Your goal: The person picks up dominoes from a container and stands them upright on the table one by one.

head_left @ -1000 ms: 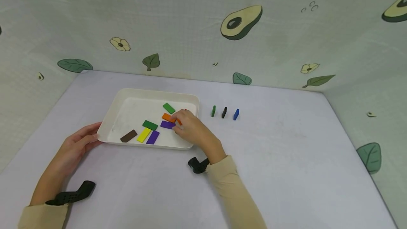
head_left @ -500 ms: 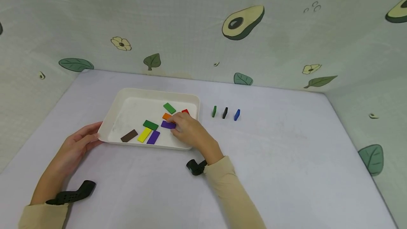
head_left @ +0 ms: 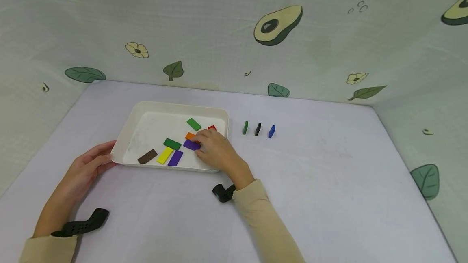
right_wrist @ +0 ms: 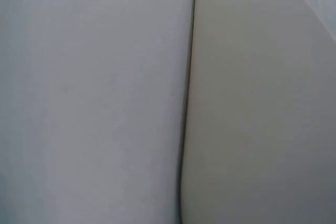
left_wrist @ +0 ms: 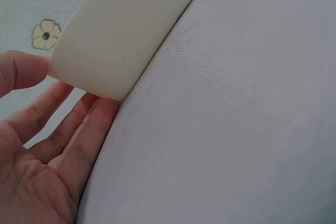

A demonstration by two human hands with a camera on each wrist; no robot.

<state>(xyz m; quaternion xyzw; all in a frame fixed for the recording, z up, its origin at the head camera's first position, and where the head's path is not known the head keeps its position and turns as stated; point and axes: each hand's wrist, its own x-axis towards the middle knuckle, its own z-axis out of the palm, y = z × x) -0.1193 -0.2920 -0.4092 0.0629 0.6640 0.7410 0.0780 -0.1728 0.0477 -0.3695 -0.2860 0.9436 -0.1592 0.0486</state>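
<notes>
With the left hand (head_left: 85,170) gripping the tray (head_left: 153,121) toward the worktop's (head_left: 329,165) far-left corner, the right hand (head_left: 216,148), whose grip cannot be told, should handle the orange block (head_left: 189,135) inside lightly.

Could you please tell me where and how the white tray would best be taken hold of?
I'd take the white tray by its two short walls, from left and right at once: it is longer sideways than front to back, has raised walls, and rests on the table with blocks lying in it, so support at both ends should keep it level.
</notes>
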